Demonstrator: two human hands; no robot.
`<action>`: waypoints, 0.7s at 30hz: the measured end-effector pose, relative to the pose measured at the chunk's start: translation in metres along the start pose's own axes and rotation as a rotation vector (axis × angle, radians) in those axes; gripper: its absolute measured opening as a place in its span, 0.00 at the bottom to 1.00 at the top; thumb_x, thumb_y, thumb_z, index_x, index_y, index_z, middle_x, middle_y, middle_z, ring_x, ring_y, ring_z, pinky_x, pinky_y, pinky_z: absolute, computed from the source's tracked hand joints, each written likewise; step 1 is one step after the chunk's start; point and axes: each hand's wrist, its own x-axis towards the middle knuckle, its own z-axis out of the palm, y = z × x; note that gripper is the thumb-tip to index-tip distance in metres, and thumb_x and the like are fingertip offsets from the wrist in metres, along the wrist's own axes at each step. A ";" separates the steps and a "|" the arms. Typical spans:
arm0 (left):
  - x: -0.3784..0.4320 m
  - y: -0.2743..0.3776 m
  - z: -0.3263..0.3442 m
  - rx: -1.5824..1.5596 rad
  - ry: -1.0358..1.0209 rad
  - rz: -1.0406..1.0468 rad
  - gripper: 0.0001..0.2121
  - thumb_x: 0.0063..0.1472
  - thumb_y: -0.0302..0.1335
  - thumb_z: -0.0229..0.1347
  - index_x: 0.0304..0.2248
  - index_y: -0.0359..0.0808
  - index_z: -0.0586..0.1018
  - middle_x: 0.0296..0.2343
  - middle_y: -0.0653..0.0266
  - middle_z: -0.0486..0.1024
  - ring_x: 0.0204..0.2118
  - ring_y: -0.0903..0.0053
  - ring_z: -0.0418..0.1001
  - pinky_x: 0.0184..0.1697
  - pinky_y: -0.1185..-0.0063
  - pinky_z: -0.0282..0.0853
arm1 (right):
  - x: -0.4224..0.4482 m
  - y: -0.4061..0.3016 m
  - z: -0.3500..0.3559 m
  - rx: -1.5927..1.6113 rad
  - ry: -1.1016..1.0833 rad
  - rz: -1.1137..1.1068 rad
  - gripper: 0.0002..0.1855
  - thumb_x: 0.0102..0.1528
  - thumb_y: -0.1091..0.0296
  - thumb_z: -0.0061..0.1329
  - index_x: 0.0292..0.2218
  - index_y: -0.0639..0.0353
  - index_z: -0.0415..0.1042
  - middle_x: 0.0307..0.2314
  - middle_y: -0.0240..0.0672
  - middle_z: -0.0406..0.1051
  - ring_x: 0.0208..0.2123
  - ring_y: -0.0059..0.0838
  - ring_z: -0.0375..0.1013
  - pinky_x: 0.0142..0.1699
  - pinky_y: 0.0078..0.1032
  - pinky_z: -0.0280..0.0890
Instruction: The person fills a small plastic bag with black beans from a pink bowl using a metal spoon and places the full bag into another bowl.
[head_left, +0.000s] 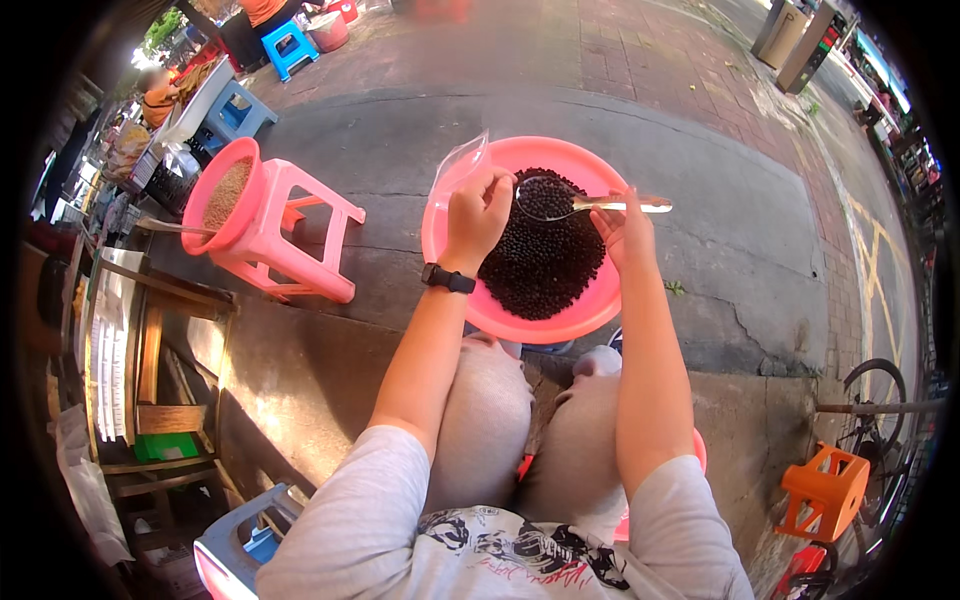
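Observation:
A wide pink plastic basin (532, 330) stands before my knees, with a heap of small dark round balls (541, 270) in it; they could be berries or beads. My right hand (628, 229) grips the handle of a metal spoon (657, 205). The spoon's bowl is full of the dark balls and lies level above the heap. Beside the bowl, on its left, is my left hand (478, 217), its fingers curled around part of a clear plastic bag (461, 163). The bag stands up behind that hand, over the basin's far left rim. Its mouth is partly hidden.
To the left, a pink stool (311, 229) bears a smaller pink bowl (253, 169) of pale brown grains with a long handle across its rim. Blue stools (289, 49) and a person (157, 101) are farther back. An orange stool (821, 491) stands at right near a bicycle wheel.

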 end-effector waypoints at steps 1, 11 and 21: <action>0.001 0.007 -0.004 0.022 0.050 0.038 0.07 0.54 0.26 0.46 0.27 0.32 0.74 0.18 0.67 0.70 0.19 0.84 0.65 0.23 0.84 0.61 | -0.003 -0.005 0.004 0.019 -0.004 -0.006 0.18 0.54 0.55 0.41 0.33 0.65 0.64 0.24 0.39 0.66 0.26 0.30 0.70 0.31 0.24 0.69; 0.004 -0.019 -0.032 0.810 0.417 0.177 0.09 0.51 0.30 0.46 0.25 0.36 0.76 0.26 0.59 0.71 0.33 0.67 0.66 0.39 0.75 0.59 | -0.036 -0.039 0.038 0.126 0.024 -0.082 0.19 0.54 0.55 0.38 0.33 0.67 0.63 0.24 0.40 0.66 0.24 0.30 0.69 0.29 0.23 0.69; -0.001 -0.028 -0.038 0.471 0.222 -0.194 0.15 0.53 0.35 0.46 0.24 0.29 0.76 0.22 0.53 0.74 0.26 0.69 0.72 0.30 0.76 0.64 | -0.041 -0.034 0.050 0.036 -0.019 -0.109 0.19 0.54 0.57 0.38 0.33 0.68 0.63 0.23 0.41 0.66 0.22 0.28 0.70 0.27 0.22 0.69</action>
